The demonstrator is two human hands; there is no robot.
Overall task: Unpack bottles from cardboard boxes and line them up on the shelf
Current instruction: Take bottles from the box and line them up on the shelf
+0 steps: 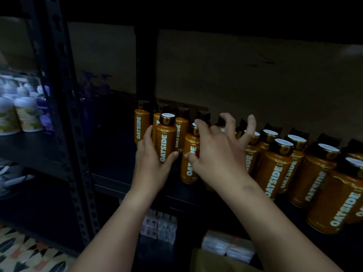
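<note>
Several orange OATSIDE bottles with black caps stand in rows on a dark metal shelf. My left hand grips one front bottle near the left end of the rows, thumb on its right side and fingers round its left. My right hand is just to the right, fingers spread over the caps; its thumb touches the neighbouring bottle and its fingertips reach the bottles behind. More bottles fill the shelf to the right.
A black perforated upright stands to the left, with white and purple bottles on the adjoining shelf. Small packs sit on a lower shelf. A cardboard edge shows at the bottom. Patterned floor lies lower left.
</note>
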